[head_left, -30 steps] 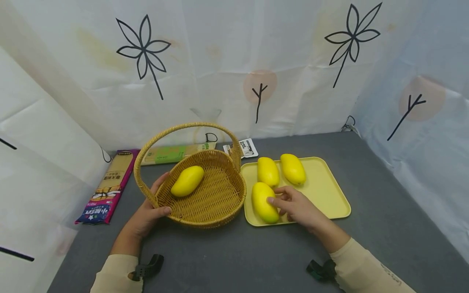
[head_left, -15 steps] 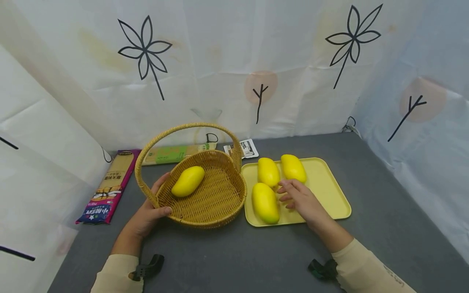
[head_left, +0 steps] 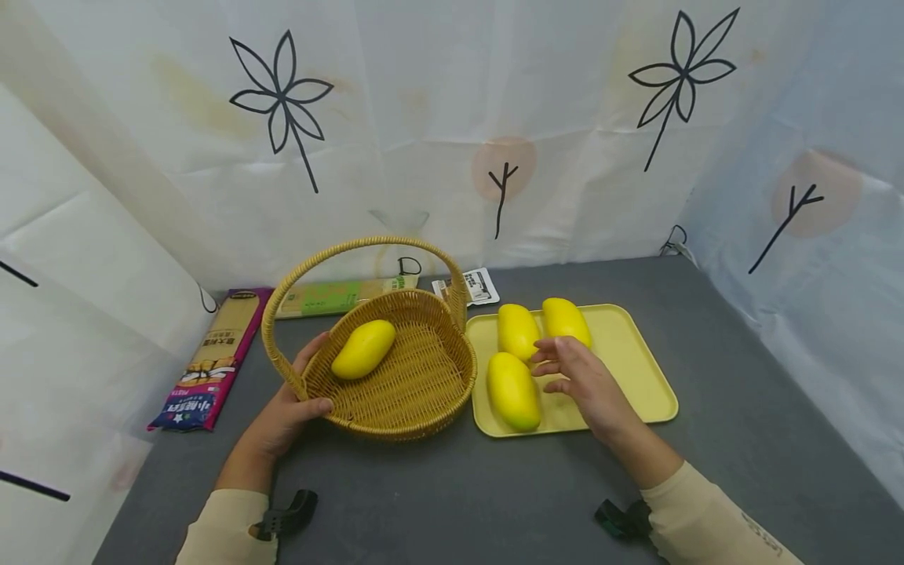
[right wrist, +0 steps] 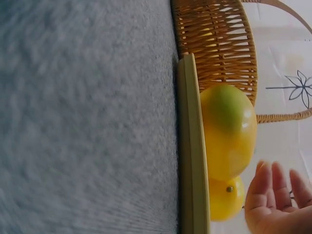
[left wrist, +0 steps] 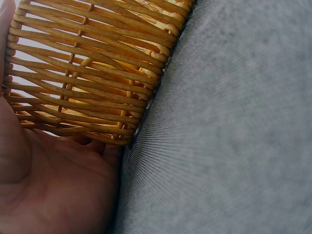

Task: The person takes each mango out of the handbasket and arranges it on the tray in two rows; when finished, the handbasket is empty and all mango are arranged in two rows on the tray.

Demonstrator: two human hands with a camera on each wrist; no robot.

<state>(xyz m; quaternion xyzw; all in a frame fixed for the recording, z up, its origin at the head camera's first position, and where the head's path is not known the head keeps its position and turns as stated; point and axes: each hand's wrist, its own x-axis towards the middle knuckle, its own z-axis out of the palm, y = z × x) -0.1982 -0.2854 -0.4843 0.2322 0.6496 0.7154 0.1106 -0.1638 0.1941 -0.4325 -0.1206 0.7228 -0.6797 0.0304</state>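
My left hand [head_left: 286, 416] grips the left side of a round wicker basket [head_left: 417, 384], thumb over the rim and fingers behind the wall. In the left wrist view the palm lies against the woven side [left wrist: 83, 83]. One yellow mango [head_left: 363, 349] lies in the basket. On a pale yellow tray [head_left: 632, 361] are three more: a front mango [head_left: 514, 392], a back left mango [head_left: 518, 331] and a back right mango [head_left: 565, 320]. Holding nothing, my right hand [head_left: 589, 384] hovers over the tray, fingers relaxed; the right wrist view shows it apart from the front mango [right wrist: 228, 131].
A pasta packet [head_left: 208, 361] lies at the left of the grey table [head_left: 438, 502]. Behind the basket are a green-labelled packet [head_left: 332, 297] and a small white sachet [head_left: 480, 286]. The basket's tall handle [head_left: 367, 242] arches above it. White cloth walls surround the table.
My right hand has let go of the front mango and drawn up and to the right, away from it. That mango stays on the tray. The left hand and basket have not moved.
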